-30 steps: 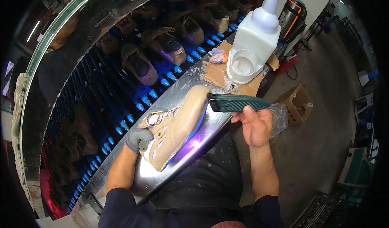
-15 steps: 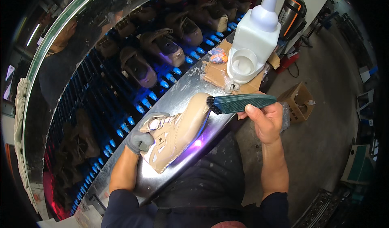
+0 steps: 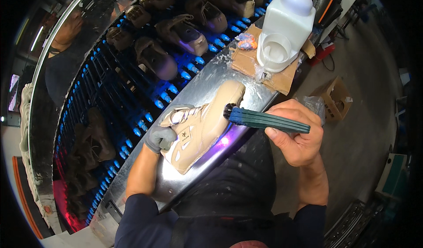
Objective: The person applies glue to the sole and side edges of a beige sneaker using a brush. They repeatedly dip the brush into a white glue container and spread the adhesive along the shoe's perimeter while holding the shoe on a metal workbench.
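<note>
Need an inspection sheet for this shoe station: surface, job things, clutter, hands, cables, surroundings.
Surface: shiny metal ledge, smeared near the cardboard.
Job's things: beige shoe on its side; dark green brush, bristles on the sole.
Clutter: white jug with open tub on cardboard sheet; crumpled rag.
Hands: gloved left hand grips the shoe; bare right hand holds the brush.
Cables: black cord on the floor.
Surroundings: conveyor with blue rollers carrying shoes; cardboard box.

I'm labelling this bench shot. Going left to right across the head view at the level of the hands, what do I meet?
Blue-lit conveyor rack → gloved left hand → beige shoe → dark brush → bare right hand → small cardboard box on the floor.
</note>
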The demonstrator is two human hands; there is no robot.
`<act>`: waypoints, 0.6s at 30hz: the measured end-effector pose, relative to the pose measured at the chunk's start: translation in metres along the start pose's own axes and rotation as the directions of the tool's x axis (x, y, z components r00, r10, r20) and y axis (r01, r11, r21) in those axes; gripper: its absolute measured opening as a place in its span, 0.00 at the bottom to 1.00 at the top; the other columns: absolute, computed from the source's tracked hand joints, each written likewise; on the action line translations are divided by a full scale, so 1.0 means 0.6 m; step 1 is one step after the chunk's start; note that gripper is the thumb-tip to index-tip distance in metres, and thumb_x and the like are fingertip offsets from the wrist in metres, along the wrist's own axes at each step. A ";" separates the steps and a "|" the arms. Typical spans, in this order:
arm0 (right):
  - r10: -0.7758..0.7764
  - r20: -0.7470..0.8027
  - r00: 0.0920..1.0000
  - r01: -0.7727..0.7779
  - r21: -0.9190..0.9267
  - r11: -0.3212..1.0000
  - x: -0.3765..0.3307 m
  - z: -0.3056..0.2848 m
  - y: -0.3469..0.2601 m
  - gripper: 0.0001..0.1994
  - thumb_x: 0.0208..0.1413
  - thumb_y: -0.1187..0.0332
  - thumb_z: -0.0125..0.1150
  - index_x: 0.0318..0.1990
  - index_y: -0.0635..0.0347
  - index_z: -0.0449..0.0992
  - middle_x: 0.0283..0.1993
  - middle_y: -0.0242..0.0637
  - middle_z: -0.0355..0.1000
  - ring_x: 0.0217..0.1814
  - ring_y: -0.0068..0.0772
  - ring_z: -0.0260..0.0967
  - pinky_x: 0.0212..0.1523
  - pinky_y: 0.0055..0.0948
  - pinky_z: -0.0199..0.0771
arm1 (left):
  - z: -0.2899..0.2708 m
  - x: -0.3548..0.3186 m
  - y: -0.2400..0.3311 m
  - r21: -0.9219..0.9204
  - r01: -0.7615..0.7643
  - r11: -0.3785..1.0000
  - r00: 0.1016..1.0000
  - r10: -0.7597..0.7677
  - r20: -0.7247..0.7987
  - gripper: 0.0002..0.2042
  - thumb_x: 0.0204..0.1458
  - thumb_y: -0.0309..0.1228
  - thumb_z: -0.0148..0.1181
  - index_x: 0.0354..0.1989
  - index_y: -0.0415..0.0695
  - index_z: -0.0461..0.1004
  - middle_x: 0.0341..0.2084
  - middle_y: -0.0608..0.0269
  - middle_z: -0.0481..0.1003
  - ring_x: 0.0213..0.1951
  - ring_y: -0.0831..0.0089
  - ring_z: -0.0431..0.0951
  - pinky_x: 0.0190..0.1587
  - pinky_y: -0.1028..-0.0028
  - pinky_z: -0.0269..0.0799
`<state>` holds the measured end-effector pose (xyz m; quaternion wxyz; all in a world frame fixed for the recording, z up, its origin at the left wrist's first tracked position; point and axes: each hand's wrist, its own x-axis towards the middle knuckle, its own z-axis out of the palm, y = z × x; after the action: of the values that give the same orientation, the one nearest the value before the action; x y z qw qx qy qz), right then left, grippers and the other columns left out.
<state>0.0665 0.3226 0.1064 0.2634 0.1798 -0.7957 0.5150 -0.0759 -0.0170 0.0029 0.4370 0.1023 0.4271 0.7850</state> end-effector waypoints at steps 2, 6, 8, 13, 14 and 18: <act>-0.016 0.021 1.000 0.016 -0.013 1.000 0.001 -0.002 -0.007 0.11 0.54 0.78 0.72 0.44 0.72 0.82 0.39 0.49 0.82 0.36 0.38 0.81 0.37 0.29 0.79 | -0.002 0.006 -0.001 0.009 0.006 1.000 1.000 -0.006 0.003 0.47 0.32 0.33 0.88 0.65 0.28 0.72 0.56 0.42 0.81 0.54 0.57 0.86 0.62 0.60 0.82; -0.071 0.055 0.996 0.072 -0.012 0.997 -0.006 0.007 -0.010 0.11 0.54 0.78 0.73 0.43 0.70 0.82 0.39 0.50 0.82 0.36 0.39 0.82 0.36 0.30 0.80 | 0.005 0.003 -0.002 0.028 -0.020 0.999 0.999 0.021 -0.026 0.49 0.31 0.34 0.87 0.66 0.29 0.70 0.59 0.41 0.79 0.57 0.56 0.84 0.65 0.58 0.80; -0.016 0.042 0.999 0.014 0.041 0.999 -0.017 0.014 -0.011 0.10 0.54 0.78 0.73 0.44 0.70 0.83 0.38 0.48 0.82 0.36 0.38 0.83 0.36 0.30 0.81 | 0.012 0.003 -0.002 0.013 -0.031 0.999 0.999 0.031 -0.044 0.49 0.33 0.34 0.86 0.67 0.30 0.69 0.61 0.40 0.78 0.60 0.55 0.83 0.66 0.57 0.78; 0.317 -0.102 0.943 -0.195 0.601 0.775 -0.081 0.063 0.028 0.10 0.59 0.80 0.70 0.47 0.73 0.83 0.45 0.51 0.81 0.41 0.36 0.82 0.43 0.30 0.82 | 0.023 0.010 0.002 -0.020 -0.038 0.999 0.999 0.038 0.010 0.43 0.39 0.32 0.79 0.67 0.30 0.70 0.61 0.42 0.78 0.59 0.56 0.83 0.66 0.59 0.77; 0.360 -0.226 0.905 -0.152 0.620 0.770 -0.098 0.089 0.041 0.11 0.60 0.81 0.69 0.50 0.74 0.82 0.48 0.52 0.80 0.42 0.36 0.80 0.46 0.31 0.83 | 0.025 0.012 0.003 -0.037 -0.016 0.999 1.000 0.017 0.010 0.42 0.39 0.31 0.79 0.67 0.30 0.70 0.61 0.42 0.78 0.59 0.56 0.83 0.66 0.59 0.78; 0.070 -0.202 0.977 -0.049 0.105 0.993 -0.110 0.092 0.039 0.12 0.56 0.81 0.71 0.48 0.72 0.83 0.41 0.50 0.82 0.39 0.36 0.81 0.40 0.30 0.80 | 0.008 0.004 -0.008 -0.098 -0.057 0.994 0.997 0.051 -0.061 0.38 0.43 0.24 0.71 0.68 0.30 0.68 0.62 0.40 0.77 0.60 0.55 0.83 0.64 0.60 0.80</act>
<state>0.0933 0.2826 0.0312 0.3194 0.1145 -0.7426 0.5774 -0.0722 -0.0110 0.0019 0.4075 0.0689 0.3968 0.8196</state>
